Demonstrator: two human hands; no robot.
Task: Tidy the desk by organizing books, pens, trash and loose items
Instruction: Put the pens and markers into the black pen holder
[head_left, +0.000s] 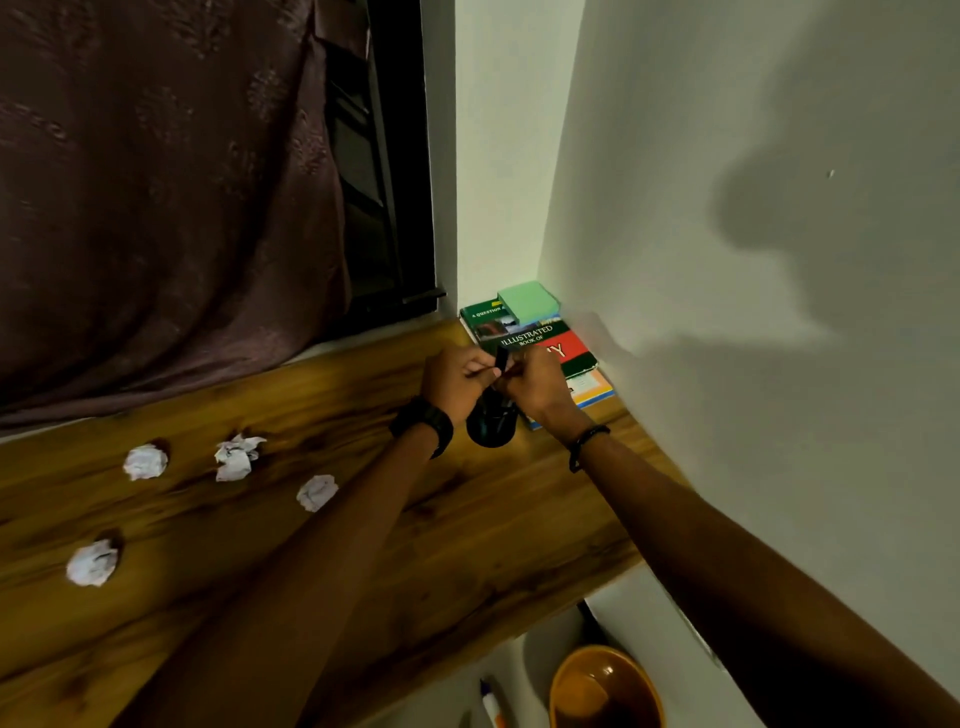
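On the desk (260, 571), left part: four paper balls (146, 462), loose and well apart, none yet binned. Behind them, far left: curtain (156, 208) hanging to the desk's far edge.

Centre: left hand (457, 379), watch on the wrist, fingers curled and pinching a slim dark pen (502, 358) that stands nearly upright. Right hand (535, 387), touching the left, fingers likewise curled on the same pen; its lower end is hidden between the hands. Directly under both: black cup (492, 423), standing on the desk just beside the books.

Far right corner: books (540, 338), stacked flat against the wall, with a green pad (529, 303) on top.

Near right, below the desk edge: orange bin (605, 686); a marker (491, 701) lies on the floor just left of it.

Step in hand, by judgement: pens into the cup; books look done, trash not begun.

Next move calls for: lowering the pen straight into the cup's mouth, releasing it without tipping the cup, then turning left to gather the paper balls for the bin.
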